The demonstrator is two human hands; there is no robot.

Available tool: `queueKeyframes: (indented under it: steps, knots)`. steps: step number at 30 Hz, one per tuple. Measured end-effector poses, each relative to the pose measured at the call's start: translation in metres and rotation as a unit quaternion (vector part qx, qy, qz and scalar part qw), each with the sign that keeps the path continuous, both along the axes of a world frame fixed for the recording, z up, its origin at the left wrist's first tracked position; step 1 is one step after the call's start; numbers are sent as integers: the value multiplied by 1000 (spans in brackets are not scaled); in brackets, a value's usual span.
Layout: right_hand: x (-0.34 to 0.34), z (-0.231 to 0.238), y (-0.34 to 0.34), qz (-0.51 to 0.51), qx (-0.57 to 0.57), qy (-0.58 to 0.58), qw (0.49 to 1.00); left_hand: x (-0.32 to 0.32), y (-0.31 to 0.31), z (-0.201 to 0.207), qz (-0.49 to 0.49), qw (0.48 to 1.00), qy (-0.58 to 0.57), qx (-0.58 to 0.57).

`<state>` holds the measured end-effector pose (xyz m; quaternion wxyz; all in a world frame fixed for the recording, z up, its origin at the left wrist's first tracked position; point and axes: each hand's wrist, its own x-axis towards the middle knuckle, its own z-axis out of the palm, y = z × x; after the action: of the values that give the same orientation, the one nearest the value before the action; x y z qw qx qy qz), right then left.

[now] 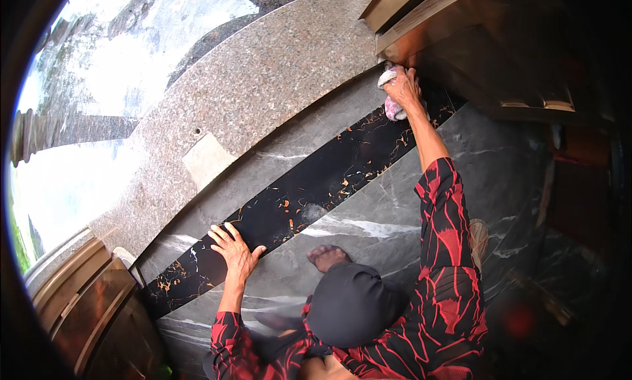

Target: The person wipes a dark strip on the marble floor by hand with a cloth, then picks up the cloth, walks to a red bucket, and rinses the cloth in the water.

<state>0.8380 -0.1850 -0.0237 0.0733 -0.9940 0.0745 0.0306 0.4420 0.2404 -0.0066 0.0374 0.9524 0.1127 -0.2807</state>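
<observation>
A black stone strip with gold and white veining runs slantwise across the grey floor. My left hand lies flat on the strip towards its left end, fingers spread, holding nothing. At the strip's far right end, my right hand is closed round a bunched white and pink cloth. It presses the cloth down beside the foot of the door frame. The fingers' undersides are hidden. A pale, dusty smudge shows on the strip between my hands.
A speckled granite sill borders the strip's outer side, with a pale patch on it. Brown panelled frames stand at the left and upper right. Grey marble-look tiles lie nearer me, with my bare foot on them.
</observation>
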Motion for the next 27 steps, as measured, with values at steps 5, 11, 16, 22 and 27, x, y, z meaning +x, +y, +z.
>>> queueKeyframes:
  steps: [5,11,16,22,27]
  knots:
    - [-30,3,51,74,27,-58,995,-1,-3,-4,13,1000,-10,-2]
    - [-99,1,144,201,63,-94,973,4,-4,-1,24,1000,15,12]
    - [-150,17,169,377,179,-54,907,0,9,-6,17,994,-97,-38]
    - [-130,41,58,175,191,-129,957,-18,99,-27,175,944,-281,7]
    - [-80,-20,-38,-36,32,-61,997,-1,136,-57,312,926,-211,4]
